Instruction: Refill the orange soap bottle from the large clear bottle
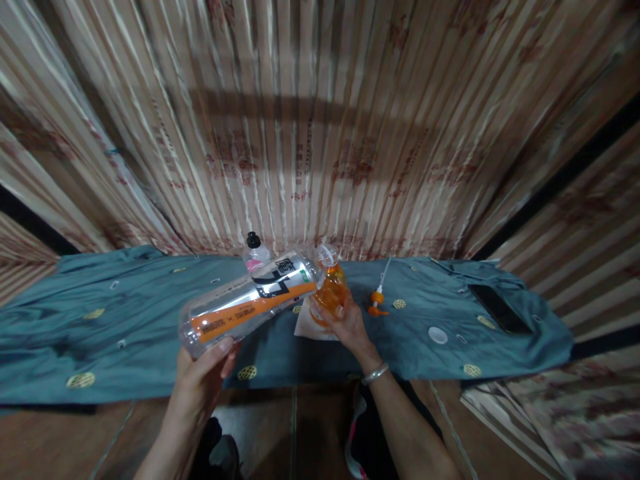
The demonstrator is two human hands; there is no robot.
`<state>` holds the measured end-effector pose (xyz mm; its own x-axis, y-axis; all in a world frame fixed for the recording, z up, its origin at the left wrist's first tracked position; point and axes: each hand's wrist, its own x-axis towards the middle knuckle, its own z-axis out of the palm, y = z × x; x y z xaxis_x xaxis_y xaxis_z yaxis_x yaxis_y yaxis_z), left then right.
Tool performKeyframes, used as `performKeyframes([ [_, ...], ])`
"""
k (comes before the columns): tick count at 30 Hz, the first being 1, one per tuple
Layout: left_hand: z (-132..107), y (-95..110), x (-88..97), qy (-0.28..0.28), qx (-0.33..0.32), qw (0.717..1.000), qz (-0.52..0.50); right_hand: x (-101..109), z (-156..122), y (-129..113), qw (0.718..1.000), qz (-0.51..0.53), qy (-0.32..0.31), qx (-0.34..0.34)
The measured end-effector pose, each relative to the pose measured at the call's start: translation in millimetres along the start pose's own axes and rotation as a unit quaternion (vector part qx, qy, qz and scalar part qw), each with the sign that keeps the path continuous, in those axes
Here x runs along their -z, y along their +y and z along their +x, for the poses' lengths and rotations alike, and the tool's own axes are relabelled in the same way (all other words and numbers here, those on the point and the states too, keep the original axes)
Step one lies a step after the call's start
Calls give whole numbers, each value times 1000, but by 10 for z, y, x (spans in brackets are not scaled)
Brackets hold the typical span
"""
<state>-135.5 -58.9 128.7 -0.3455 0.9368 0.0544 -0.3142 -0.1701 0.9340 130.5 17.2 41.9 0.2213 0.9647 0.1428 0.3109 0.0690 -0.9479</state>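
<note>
My left hand [207, 367] is closed around the base of a large clear plastic bottle [250, 303] with an orange, silver and black label. The bottle is tilted, its neck end raised to the right. Its mouth is at a clear, funnel-like piece [327, 255] on top of an orange bottle [331, 290]; whether they touch I cannot tell. My right hand [347, 323] grips the orange bottle, which stands upright over a white cloth or tissue [307, 327]. To its right lies an orange-and-white pump head [377, 303] with a thin tube.
A small clear bottle with a black cap [254, 243] stands behind the tilted bottle. A white round lid [438, 335] and a dark phone [500, 310] lie on the right of the teal cloth-covered table [150, 313]. A patterned curtain [310, 133] hangs directly behind.
</note>
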Motion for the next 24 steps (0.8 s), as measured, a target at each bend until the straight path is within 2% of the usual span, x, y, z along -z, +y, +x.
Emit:
performKeyframes([
  [7,11,-17,33,6,14,1000,13,-37,-9,-19,1000,4,8,-12],
  [14,-20,25,14,2,18,1000,23,-29,0,54,1000,0,7,18],
  [24,-8,6,43,-5,9,1000,18,-50,-6,68,999,7,34,24],
])
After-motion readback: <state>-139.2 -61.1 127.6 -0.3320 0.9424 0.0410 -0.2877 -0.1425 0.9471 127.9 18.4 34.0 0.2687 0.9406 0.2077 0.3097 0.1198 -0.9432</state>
